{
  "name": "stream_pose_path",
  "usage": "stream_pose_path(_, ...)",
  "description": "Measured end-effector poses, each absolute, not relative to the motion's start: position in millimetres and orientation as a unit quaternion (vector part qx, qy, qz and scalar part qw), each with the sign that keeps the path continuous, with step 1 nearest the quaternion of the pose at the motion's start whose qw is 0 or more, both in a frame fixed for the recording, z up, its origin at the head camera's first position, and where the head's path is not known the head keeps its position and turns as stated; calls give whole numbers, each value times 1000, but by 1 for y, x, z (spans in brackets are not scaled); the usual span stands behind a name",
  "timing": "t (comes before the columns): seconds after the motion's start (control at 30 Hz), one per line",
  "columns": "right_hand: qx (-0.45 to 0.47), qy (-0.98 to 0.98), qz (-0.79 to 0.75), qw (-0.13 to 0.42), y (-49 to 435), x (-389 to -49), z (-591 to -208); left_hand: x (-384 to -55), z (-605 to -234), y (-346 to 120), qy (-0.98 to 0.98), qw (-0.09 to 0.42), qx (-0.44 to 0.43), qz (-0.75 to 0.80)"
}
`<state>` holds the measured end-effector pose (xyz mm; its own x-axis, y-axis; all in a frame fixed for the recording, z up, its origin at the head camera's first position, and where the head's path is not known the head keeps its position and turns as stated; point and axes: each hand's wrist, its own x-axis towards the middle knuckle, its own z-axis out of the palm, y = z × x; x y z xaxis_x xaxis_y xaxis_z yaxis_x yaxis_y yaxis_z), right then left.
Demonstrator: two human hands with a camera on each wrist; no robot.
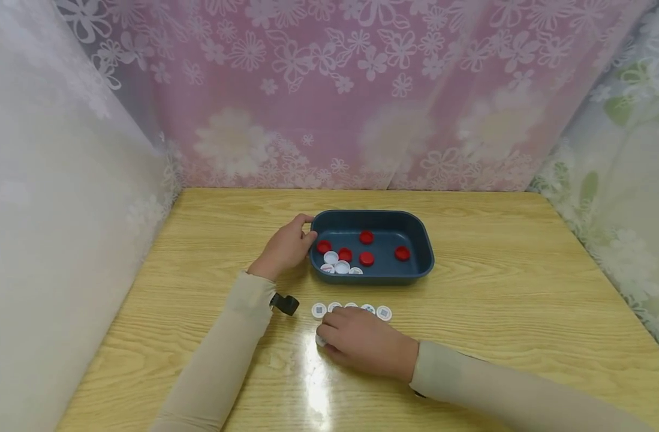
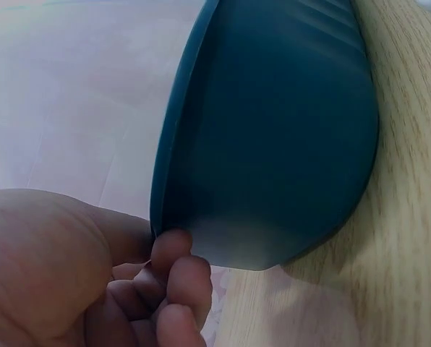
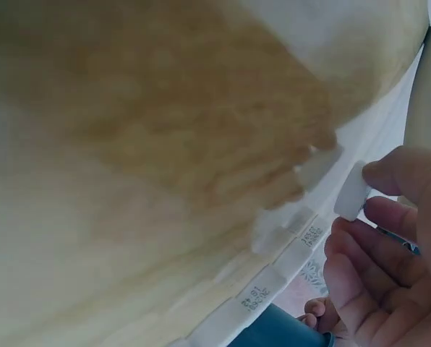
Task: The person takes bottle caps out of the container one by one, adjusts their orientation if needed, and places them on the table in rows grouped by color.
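My left hand [image 1: 287, 247] pinches the left rim of a dark blue basin [image 1: 372, 279]; in the left wrist view its thumb and fingers [image 2: 190, 282] close on the rim. Inside the basin lie several red bottle caps [image 1: 366, 258] and several white bottle caps [image 1: 342, 267], the white ones bunched at the near left. My right hand [image 1: 364, 339] holds a white bottle cap [image 3: 353, 191] between thumb and finger, just over the table. Beyond that hand is a row of white caps [image 1: 384, 313] with printed tops, partly hidden by the knuckles.
The wooden table [image 1: 496, 288] extends on both sides of the basin. A pink flowered curtain [image 1: 329, 120] hangs along its back edge, with pale curtains at left and right. A black strap piece [image 1: 286, 303] sticks out from the left wrist.
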<state>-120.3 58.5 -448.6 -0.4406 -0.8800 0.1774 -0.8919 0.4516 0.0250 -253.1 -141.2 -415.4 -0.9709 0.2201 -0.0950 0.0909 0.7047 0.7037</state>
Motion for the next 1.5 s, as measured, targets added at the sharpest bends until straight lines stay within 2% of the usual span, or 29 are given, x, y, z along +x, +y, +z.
stream_pose_path(0.1,530,-843,13,95,57,-122,-448,-254,-416,-140,919,85,87,375)
stream_pose_path(0.3,535,-841,-19,82,53,-126,-445,-255,-416,-139,919,89,90,373)
stream_pose_path(0.53,539,-834,-62,103,51,-128,-441,-257,-416,-137,918,90,90,375)
stream_pose_path(0.7,539,-835,-68,86,54,-129,-434,-257,-415,-136,917,91,90,378)
stream_pose_path(0.87,521,-850,20,74,67,-134,-426,-258,-416,-135,916,90,88,382)
stream_pose_path(1.03,478,-861,127,113,90,-147,-417,-259,-417,-136,915,88,84,385)
stream_pose_path(1.13,455,-866,151,143,107,-155,-411,-259,-417,-138,915,91,81,385)
stream_pose_path(1.27,420,-876,179,157,124,-168,-402,-258,-417,-141,916,93,75,384)
stream_pose_path(1.37,389,-890,191,140,134,-180,-397,-257,-418,-142,915,92,75,387)
stream_pose_path(1.5,369,-910,169,87,144,-196,-397,-256,-421,-140,913,90,76,391)
